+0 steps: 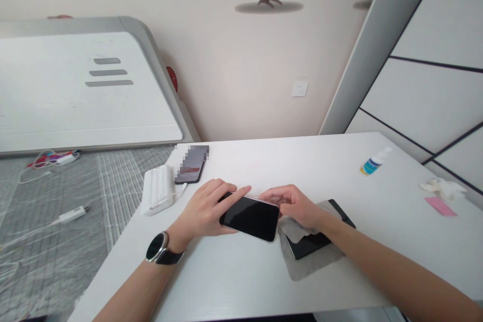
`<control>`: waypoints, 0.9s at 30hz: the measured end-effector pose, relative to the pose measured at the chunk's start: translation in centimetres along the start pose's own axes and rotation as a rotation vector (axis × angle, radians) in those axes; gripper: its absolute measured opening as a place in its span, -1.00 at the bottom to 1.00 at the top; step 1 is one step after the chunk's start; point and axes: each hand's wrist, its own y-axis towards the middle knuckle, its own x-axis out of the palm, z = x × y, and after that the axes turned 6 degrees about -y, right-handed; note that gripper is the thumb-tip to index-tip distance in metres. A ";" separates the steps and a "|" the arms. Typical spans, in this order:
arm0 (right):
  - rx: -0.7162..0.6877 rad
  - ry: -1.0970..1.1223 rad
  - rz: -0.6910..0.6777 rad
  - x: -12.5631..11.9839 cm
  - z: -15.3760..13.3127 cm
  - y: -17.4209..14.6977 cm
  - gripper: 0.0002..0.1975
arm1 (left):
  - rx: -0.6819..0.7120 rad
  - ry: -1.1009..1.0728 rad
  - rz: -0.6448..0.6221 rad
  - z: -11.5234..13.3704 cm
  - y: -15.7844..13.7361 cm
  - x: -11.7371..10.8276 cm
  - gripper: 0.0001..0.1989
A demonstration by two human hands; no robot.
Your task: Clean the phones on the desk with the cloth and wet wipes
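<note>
Both forearms come in low, left hand with a watch pinning the black phone mid-table, fingers closed around its left end. Right hand pinches a clear film along the phone's top edge. Grey cloth at 4 o'clock, spray bottle at 2, second phone at 10. White table, cream wall behind.

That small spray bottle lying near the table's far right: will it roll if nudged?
Probably. The spray bottle lies on its side on the smooth white table, and its body looks round. It also looks small and light, so a slight push may send it away.
</note>
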 end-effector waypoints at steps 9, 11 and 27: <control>-0.048 0.115 -0.042 0.3 0.3 0.6 -0.63 | -0.225 -0.009 0.096 -1.1 0.2 0.7 -0.19; -0.046 0.102 -0.046 0.4 0.1 0.6 -0.52 | -0.267 0.024 0.109 -1.1 0.3 1.0 -0.21; -0.054 -0.043 0.177 1.1 0.6 0.8 -0.68 | -0.281 0.148 0.131 0.6 0.9 1.5 -0.23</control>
